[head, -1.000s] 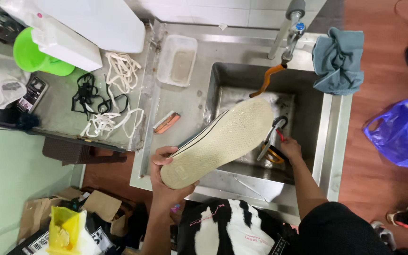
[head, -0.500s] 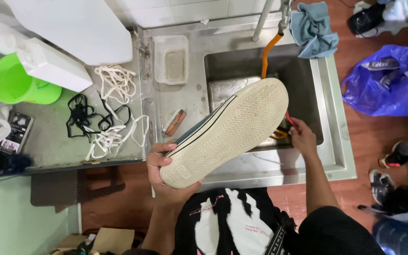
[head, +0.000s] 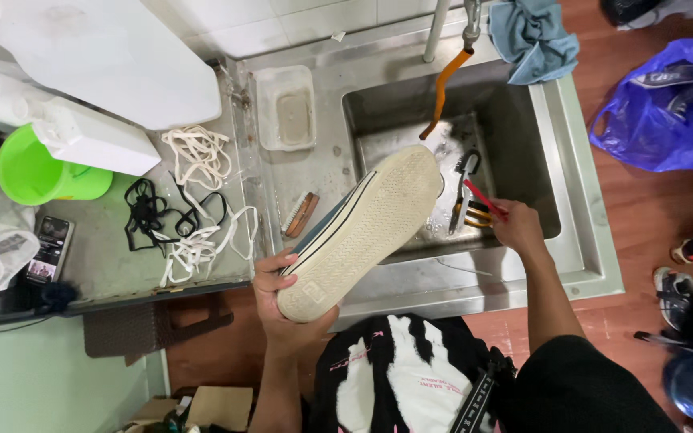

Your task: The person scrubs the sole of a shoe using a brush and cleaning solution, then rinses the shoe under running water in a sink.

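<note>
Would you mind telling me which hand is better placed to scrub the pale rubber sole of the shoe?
Right. The right hand is over the steel sink, its grip on a red-handled brush beside the pale-soled shoe. The left hand is occupied holding that shoe sole-up by its heel.

Sink basin (head: 523, 152) open at right, shoe (head: 362, 228) spanning its left, brushes (head: 463, 188) cluttering the bottom

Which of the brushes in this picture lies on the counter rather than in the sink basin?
The wooden-backed scrubbing brush, lying on the steel counter between the laces and the sink. The black-handled brush lies down inside the basin.
</note>
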